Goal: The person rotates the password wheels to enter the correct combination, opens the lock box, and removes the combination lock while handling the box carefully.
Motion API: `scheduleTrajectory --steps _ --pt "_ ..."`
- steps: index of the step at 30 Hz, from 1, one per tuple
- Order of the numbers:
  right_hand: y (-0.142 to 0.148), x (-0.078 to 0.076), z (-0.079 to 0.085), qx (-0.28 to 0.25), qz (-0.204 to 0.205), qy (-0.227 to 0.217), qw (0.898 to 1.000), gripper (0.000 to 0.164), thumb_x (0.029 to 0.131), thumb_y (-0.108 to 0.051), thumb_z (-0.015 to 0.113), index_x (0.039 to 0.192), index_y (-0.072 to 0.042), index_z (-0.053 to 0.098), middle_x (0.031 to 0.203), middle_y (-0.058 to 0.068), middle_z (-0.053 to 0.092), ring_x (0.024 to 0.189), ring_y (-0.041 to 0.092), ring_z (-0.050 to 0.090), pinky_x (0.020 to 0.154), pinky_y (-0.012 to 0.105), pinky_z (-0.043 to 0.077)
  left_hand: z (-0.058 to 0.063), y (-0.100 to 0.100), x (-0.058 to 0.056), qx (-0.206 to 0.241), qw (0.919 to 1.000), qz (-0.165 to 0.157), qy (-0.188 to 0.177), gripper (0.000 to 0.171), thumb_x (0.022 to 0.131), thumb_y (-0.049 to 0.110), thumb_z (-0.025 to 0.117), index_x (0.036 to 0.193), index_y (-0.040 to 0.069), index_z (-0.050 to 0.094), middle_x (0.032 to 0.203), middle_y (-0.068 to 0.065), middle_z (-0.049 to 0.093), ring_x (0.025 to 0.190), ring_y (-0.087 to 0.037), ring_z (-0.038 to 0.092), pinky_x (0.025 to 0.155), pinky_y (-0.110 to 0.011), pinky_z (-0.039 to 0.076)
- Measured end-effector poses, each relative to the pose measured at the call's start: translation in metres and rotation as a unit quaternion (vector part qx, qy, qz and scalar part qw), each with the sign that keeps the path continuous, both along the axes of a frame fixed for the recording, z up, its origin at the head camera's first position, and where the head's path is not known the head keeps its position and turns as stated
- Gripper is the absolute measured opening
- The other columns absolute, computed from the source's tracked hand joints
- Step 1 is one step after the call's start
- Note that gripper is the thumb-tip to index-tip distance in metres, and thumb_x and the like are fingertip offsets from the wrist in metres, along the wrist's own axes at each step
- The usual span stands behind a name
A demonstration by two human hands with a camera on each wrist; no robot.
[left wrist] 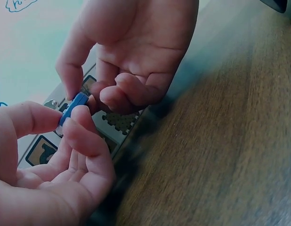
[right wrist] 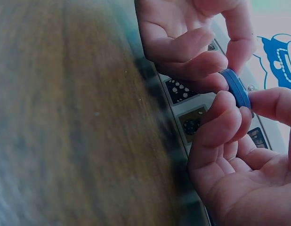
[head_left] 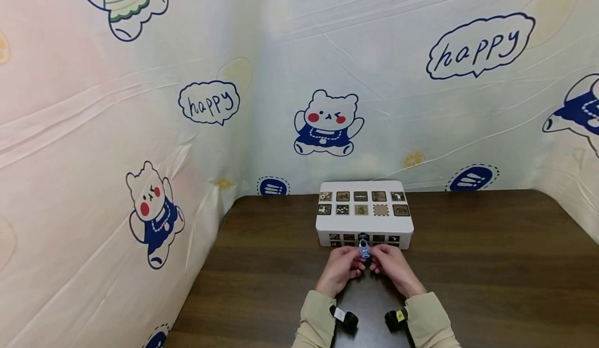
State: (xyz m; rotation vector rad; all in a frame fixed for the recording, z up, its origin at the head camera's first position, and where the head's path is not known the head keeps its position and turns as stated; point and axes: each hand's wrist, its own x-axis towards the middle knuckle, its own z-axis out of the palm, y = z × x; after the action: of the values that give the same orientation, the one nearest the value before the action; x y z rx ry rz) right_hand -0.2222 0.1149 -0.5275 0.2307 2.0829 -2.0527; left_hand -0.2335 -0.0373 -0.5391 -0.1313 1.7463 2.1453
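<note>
A small blue padlock [head_left: 364, 252] with a rounded shackle is at the front clasp of a white box [head_left: 362, 224] printed with small dark pictures. My left hand [head_left: 338, 271] pinches one side of the padlock between thumb and fingertip. From the other side, my right hand [head_left: 395, 271] pinches it as well. Seen from the left wrist, the lock's blue body [left wrist: 75, 107] lies edge-on between both sets of fingertips. In the right wrist view the padlock [right wrist: 236, 89] shows the same way, its shackle mostly hidden.
The box stands on a dark wooden table [head_left: 491, 265], close to the back edge. Behind and to the sides hangs a pale curtain [head_left: 262, 119] with cartoon bears. Black wrist cameras are strapped over both light sleeves [head_left: 430, 317].
</note>
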Motion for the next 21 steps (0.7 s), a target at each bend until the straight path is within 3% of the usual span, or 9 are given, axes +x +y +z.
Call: scheduleTrajectory --steps 21 --pt "-0.0005 0.0011 -0.0003 0.03 -0.005 0.016 0.999 0.024 0.094 -0.009 0.051 0.1 0.01 0.062 0.07 0.005 0.059 0.061 0.011 0.057 0.055 0.023 0.049 0.0009 -0.0017 0.0009 -0.026 0.9994 -0.005 0.021 0.021 0.09 0.011 0.056 0.105 -0.003 0.064 0.079 -0.001 0.063 0.06 -0.007 0.057 0.054 -0.018 0.043"
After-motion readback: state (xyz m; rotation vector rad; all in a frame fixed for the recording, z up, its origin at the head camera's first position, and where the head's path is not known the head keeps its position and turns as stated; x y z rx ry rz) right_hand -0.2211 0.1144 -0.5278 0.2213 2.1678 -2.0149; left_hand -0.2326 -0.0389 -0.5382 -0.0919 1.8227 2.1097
